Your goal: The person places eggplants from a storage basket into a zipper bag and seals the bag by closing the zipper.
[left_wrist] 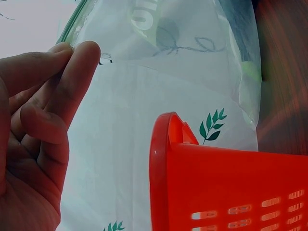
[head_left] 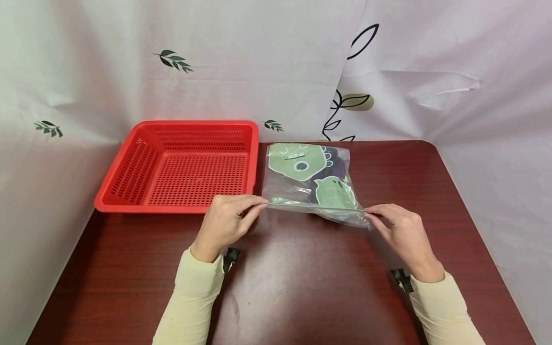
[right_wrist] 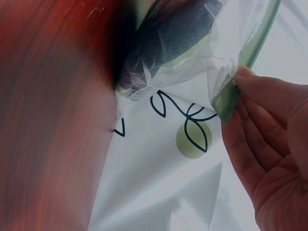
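Observation:
A clear zip bag (head_left: 308, 184) with green cartoon prints is stretched between both hands, its green zip strip (head_left: 315, 207) running across the edge nearest me. My left hand (head_left: 226, 218) pinches the strip's left end between thumb and fingertips. At the right end, my right hand (head_left: 398, 232) pinches the corner, with the strip also showing at the thumb in the right wrist view. Something dark (right_wrist: 173, 38) lies inside the bag, towards its right side; the prints partly hide it.
A red perforated basket (head_left: 198, 209) stands on the dark red wooden table (head_left: 310, 282), left of the bag. White cloth (head_left: 241, 57) with leaf patterns hangs behind and at both sides.

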`<state>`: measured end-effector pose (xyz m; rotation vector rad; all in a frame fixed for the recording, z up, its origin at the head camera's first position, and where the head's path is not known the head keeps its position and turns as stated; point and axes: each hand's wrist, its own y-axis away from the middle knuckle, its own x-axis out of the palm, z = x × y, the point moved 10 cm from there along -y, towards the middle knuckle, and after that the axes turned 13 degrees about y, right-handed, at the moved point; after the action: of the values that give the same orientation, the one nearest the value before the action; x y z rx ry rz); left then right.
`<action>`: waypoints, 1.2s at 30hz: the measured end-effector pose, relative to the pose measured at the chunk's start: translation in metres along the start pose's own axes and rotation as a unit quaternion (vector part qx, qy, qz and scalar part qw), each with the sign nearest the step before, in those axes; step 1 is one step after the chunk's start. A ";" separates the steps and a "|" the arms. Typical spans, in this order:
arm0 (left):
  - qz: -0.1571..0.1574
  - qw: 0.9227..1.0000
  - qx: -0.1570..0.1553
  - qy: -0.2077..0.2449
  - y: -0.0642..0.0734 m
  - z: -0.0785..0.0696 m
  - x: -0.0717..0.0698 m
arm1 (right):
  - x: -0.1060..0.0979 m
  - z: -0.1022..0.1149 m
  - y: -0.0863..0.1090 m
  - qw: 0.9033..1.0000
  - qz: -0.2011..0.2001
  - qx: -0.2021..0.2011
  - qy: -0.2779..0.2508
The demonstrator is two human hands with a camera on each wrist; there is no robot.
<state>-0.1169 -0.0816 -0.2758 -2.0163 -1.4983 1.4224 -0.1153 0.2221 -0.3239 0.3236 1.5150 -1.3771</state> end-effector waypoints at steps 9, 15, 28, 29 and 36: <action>0.003 1.000 -0.003 0.007 0.001 0.001 0.001 | -0.002 -0.005 0.003 1.000 -0.002 0.004 0.002; 0.003 1.000 -0.005 0.009 0.001 0.002 0.000 | -0.005 -0.008 0.003 1.000 -0.001 0.008 0.008; 0.002 1.000 -0.008 0.006 0.001 0.002 -0.002 | -0.008 -0.013 0.006 1.000 -0.002 0.012 0.017; 0.002 1.000 -0.009 0.006 0.002 0.002 -0.002 | -0.009 -0.013 0.006 1.000 -0.002 0.011 0.016; 0.008 1.000 -0.011 0.009 0.002 0.002 -0.001 | -0.011 -0.011 0.006 1.000 -0.010 0.011 0.012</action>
<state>-0.1175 -0.0839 -0.2776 -2.0525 -1.5012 1.3967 -0.1117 0.2380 -0.3208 0.3411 1.5282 -1.4104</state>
